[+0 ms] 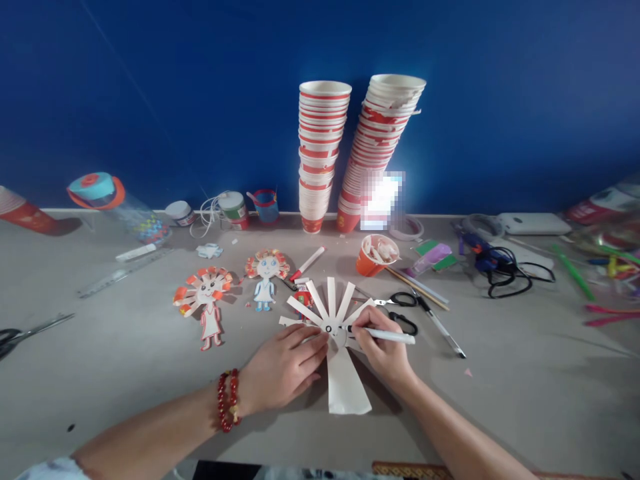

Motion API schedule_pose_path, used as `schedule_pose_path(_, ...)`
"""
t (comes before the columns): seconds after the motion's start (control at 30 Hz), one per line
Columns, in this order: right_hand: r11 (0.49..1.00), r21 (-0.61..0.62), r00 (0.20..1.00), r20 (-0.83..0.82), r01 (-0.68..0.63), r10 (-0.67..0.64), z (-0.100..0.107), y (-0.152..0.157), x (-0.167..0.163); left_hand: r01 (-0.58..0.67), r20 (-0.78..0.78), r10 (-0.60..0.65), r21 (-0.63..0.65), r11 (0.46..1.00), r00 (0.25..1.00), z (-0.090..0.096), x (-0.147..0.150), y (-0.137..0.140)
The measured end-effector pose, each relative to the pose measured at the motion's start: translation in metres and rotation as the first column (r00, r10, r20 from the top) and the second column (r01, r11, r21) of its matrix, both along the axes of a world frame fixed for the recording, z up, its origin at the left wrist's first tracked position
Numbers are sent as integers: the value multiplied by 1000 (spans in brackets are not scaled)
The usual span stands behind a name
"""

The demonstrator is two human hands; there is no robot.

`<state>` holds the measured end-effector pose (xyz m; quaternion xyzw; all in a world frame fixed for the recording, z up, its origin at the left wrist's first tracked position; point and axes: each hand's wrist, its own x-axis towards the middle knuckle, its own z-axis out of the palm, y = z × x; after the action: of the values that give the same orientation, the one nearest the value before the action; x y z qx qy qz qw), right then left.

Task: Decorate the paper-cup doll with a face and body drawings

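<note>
In my right hand (383, 340) is a white marker (390, 335), its dark tip at the face drawn on a white paper cutout (345, 383). Strips fan out around the cutout's round centre, and one wide strip hangs toward me. A dark ringed eye shows on the left of the face. My left hand (287, 363) lies flat, fingers stretched, across the cutout's left side. Two coloured paper dolls, one with a red-outlined dress (211, 320) and one with a blue-outlined dress (265, 292), lie to the left. Black-handled scissors (403, 300) rest just beyond my right hand.
Two tall stacks of paper cups, one upright (324, 147) and one leaning (383, 133), stand by the blue wall. An orange cup of paper scraps (379, 257) is in front. A black pen (440, 325), a red-capped marker (307, 263), a bottle (120, 207) and other scissors (35, 331) lie around.
</note>
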<state>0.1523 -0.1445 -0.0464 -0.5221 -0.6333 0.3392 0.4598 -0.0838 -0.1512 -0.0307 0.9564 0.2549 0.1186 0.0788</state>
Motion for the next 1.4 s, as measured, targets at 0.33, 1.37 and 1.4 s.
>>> schedule_pose_path(0.33, 1000, -11, 1000, 22, -13, 14, 2, 0, -2, 3, -5, -3, 4, 1000, 1000, 2, 0, 1)
schedule_pose_path(1.37, 1000, 31, 1000, 19, 3, -4, 0, 0, -1, 5, -1, -5, -10, 1000, 1000, 2, 0, 0)
schedule_pose_path(1.4, 999, 37, 1000, 21, 4, -5, -1, 0, -1, 5, -2, -5, -9, 1000, 1000, 1, 0, 0)
